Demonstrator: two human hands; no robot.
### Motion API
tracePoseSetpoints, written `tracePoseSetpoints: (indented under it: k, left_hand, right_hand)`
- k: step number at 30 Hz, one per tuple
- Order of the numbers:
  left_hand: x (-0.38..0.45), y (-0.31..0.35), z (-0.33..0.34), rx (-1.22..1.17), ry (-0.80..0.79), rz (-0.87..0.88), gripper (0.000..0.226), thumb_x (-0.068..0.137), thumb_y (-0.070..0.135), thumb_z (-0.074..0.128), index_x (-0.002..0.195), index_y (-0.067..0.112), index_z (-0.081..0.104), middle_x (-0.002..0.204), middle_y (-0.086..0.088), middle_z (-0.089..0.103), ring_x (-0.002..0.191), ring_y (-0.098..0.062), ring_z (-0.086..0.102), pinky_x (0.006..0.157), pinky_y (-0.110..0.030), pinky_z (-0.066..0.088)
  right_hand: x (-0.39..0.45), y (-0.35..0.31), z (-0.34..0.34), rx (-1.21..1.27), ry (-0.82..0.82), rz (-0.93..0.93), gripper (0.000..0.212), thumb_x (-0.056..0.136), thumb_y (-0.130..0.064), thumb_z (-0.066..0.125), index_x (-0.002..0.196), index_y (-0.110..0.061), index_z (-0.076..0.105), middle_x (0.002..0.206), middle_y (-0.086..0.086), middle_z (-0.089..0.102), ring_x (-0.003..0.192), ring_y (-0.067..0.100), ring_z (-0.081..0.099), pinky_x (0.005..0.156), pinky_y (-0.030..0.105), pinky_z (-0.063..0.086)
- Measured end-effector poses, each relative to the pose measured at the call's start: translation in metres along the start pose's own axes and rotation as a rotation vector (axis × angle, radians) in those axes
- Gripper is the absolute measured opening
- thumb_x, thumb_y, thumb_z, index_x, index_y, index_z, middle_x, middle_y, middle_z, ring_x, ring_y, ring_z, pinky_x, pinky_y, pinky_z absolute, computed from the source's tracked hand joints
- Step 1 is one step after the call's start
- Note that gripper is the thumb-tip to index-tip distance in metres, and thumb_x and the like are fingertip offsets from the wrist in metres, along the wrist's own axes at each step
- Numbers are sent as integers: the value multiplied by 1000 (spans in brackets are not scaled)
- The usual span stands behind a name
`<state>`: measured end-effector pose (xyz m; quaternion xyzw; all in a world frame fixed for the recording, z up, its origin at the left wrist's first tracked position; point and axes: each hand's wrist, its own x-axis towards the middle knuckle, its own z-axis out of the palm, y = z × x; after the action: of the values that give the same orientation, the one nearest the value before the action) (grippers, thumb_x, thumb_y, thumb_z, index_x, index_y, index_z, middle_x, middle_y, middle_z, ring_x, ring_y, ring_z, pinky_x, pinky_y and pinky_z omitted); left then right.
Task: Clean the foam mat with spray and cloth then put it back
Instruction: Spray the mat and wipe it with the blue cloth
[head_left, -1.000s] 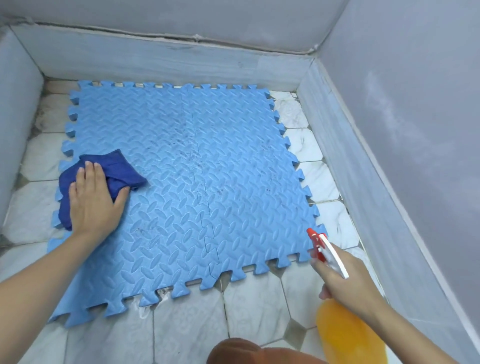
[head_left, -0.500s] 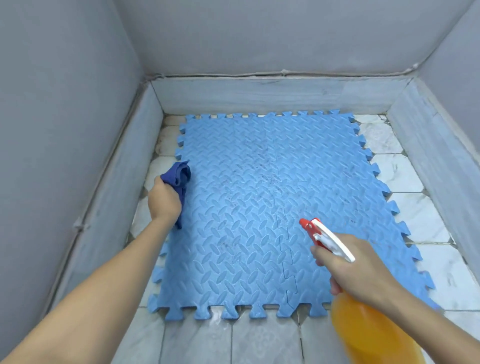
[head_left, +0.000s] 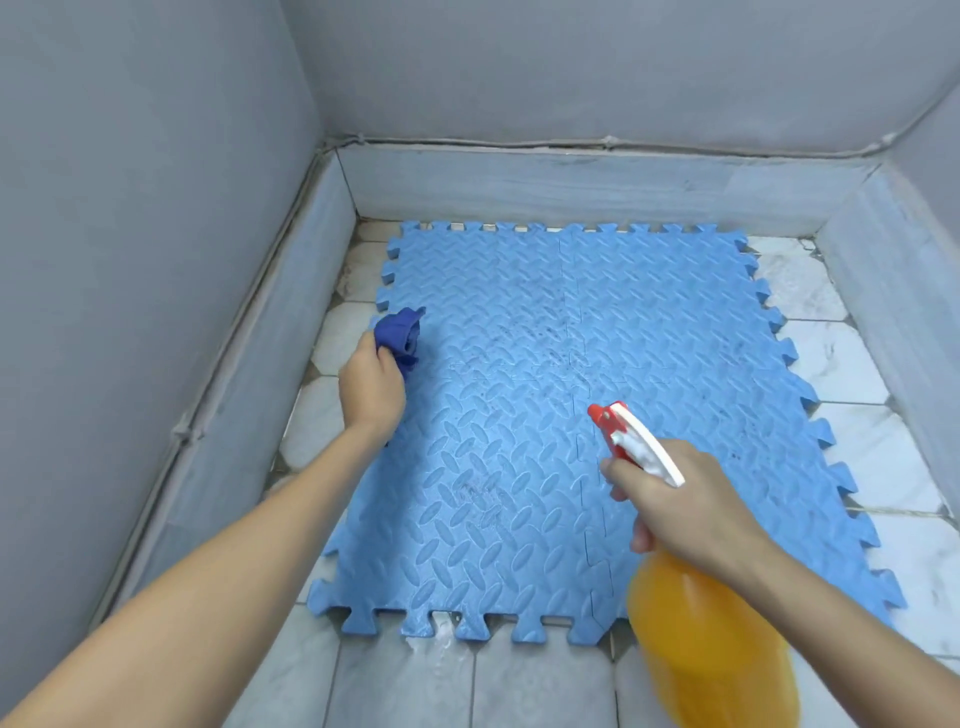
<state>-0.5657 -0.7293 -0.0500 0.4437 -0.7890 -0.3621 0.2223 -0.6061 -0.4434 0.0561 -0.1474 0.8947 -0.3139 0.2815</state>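
A light blue foam mat (head_left: 519, 415) with interlocking edges lies flat on the tiled floor, with dark smudges near its middle. My left hand (head_left: 371, 387) is closed on a bunched dark blue cloth (head_left: 400, 332) at the mat's left edge. My right hand (head_left: 680, 504) grips the neck of an orange spray bottle (head_left: 711, 639), held over the mat's near right part. Its red and white nozzle (head_left: 618, 431) points toward the mat's centre.
White marble floor tiles (head_left: 857, 457) surround the mat, with a wet patch (head_left: 441, 649) at the near edge. Grey skirting and walls (head_left: 156, 260) close in the left, far and right sides.
The view has swung left then settled. My left hand gathered the flat cloth into a bunch at the mat's left edge. My right hand brought the spray bottle in over the mat.
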Motion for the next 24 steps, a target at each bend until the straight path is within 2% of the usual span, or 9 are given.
tracePoseSetpoints:
  k: [3,6,9,13,15,17,18,21,24]
  left_hand:
    - [-5,23,20,7,-62,136,21,96,7,32,86,10,51,78,-4,56,67,-19,46,56,-29,29]
    - [-14,52,44,-6,-138,253,21,96,8,32,92,12,53,75,-1,54,62,-15,45,53,-27,31]
    - [-22,79,72,40,-225,365,25,97,9,33,104,10,56,82,-6,60,70,-26,50,60,-32,33]
    - [-38,114,105,102,-422,488,27,97,8,32,111,12,55,84,-2,58,80,-29,52,64,-29,34]
    - [-42,117,118,208,-646,555,30,98,11,37,126,8,46,107,-6,61,105,-32,54,75,-23,37]
    - [-47,120,127,431,-906,648,60,98,25,44,149,10,16,150,-14,34,140,-28,29,105,-30,31]
    - [-48,125,129,558,-973,732,71,98,30,44,152,12,2,158,-13,16,146,-23,15,114,-32,22]
    - [-49,160,132,781,-941,1046,76,99,39,39,152,16,-10,161,-7,-1,148,-19,7,117,-32,15]
    - [-55,209,140,871,-876,1213,74,100,43,33,151,15,-12,161,-7,-4,148,-22,4,118,-33,12]
  right_hand:
    - [6,9,-20,45,115,29,21,91,-23,59,86,-3,56,71,19,60,43,19,67,60,36,50]
    - [15,26,-48,122,279,118,30,90,-22,56,88,8,56,82,28,62,41,17,65,63,44,53]
    - [16,41,-74,168,379,181,34,88,-22,54,86,12,54,82,32,59,38,16,62,67,50,54]
    - [9,67,-97,179,445,233,26,88,-22,55,92,4,57,95,26,65,39,17,63,64,46,55]
    - [1,83,-99,189,428,284,22,88,-20,56,93,1,59,95,23,66,40,20,65,64,45,56]
    - [-12,101,-98,205,405,343,19,86,-17,55,88,2,59,85,19,68,40,22,64,62,46,57]
    - [-19,108,-96,210,389,371,18,86,-15,55,84,2,59,81,17,69,40,23,63,61,47,57]
    - [-39,126,-89,204,315,446,20,85,-15,55,84,4,59,80,17,69,39,24,62,59,46,56]
    - [-56,137,-83,200,242,462,18,86,-19,57,92,-2,60,90,19,67,47,26,68,60,41,55]
